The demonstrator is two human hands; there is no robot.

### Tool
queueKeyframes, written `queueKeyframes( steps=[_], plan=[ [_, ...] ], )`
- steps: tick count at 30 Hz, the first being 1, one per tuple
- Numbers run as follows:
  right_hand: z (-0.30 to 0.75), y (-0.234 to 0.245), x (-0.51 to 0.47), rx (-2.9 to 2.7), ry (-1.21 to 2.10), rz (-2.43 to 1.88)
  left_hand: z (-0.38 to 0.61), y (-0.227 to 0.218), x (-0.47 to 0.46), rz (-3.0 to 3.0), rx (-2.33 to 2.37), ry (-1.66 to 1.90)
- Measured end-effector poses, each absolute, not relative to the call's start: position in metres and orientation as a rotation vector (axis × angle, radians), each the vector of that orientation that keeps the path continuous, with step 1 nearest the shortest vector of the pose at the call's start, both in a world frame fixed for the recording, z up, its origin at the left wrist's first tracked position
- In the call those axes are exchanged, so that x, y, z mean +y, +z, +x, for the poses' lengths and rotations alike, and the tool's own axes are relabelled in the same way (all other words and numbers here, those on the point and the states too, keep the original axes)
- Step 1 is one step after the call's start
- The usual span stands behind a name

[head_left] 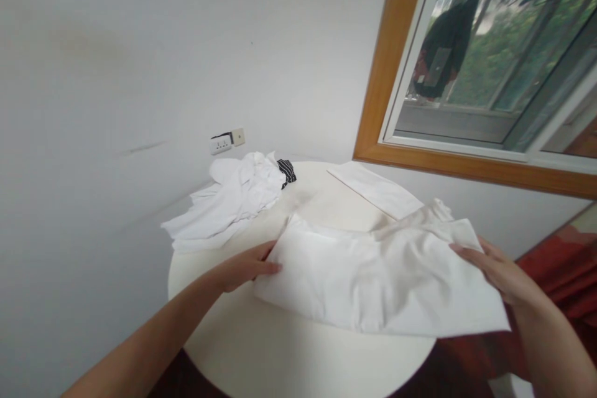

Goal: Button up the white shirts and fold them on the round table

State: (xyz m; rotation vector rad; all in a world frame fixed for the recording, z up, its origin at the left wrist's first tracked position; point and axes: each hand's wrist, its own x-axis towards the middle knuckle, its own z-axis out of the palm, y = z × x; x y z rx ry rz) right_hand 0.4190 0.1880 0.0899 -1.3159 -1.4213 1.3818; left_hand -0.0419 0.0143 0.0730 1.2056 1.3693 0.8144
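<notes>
A white garment [373, 273] lies partly folded across the round white table [261, 348], its right end hanging past the rim. My left hand [245, 266] grips the garment's left edge, fingers under the cloth and thumb alongside. My right hand [499, 273] holds its right edge, the thumb on top of the fabric and the fingers beneath.
A heap of crumpled white clothes [228, 202] with a black-and-white striped piece [286, 171] sits at the table's far left. A folded white cloth [375, 189] lies at the far side. Behind are a wall socket [221, 144] and a wood-framed window [466, 161]; red fabric [564, 273] lies at the right.
</notes>
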Motion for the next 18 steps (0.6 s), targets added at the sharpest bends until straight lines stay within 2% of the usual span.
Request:
queueKeyframes(
  steps=[4, 7, 9, 12, 15, 18],
  plan=[
    [0.437, 0.133, 0.189, -1.286, 1.173, -1.320, -0.022, 0.098, 0.062, 1.316, 1.294, 0.756],
    [0.440, 0.164, 0.210, -1.238, 0.989, -1.281, -0.022, 0.146, 0.138, 1.534, 1.299, 0.730],
    [0.436, 0.176, 0.237, -1.215, 0.885, -1.215, -0.026, 0.183, 0.204, 1.619, 1.353, 0.859],
    [0.419, 0.171, 0.287, -1.132, 0.758, -1.059, -0.027, 0.220, 0.295, 1.511, 1.378, 1.334],
    [0.394, 0.134, 0.326, -1.111, 0.787, -1.074, -0.019, 0.209, 0.346, 1.174, 1.436, 1.799],
    [0.373, 0.080, 0.341, -1.170, 0.780, -1.382, -0.005, 0.156, 0.351, 0.972, 1.590, 1.725]
  ],
)
